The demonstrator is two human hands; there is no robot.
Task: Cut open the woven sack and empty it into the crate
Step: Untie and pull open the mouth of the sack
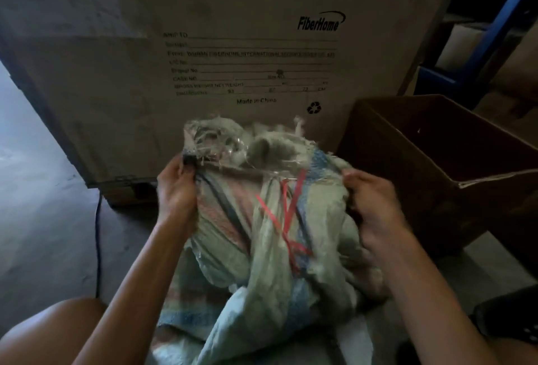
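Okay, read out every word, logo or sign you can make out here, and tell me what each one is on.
"FiberHome": logo, big cardboard box.
"Made in China": same box, low down.
"From: WUHAN FIBERHOME INTERNATIONAL": form line on it; rest blurred.
"CASE NO": form line.
Recycling sign: same box.
Other form lines: too blurred.
Woven sack, open brown carton: no readable text.

Sack [233, 233] pale green w/ pink, blue stripes, red ties [286, 213]; box [436, 160] brown.

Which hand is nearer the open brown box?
Right. The right hand grips the sack beside the brown box; the left hand holds the sack's opposite edge.
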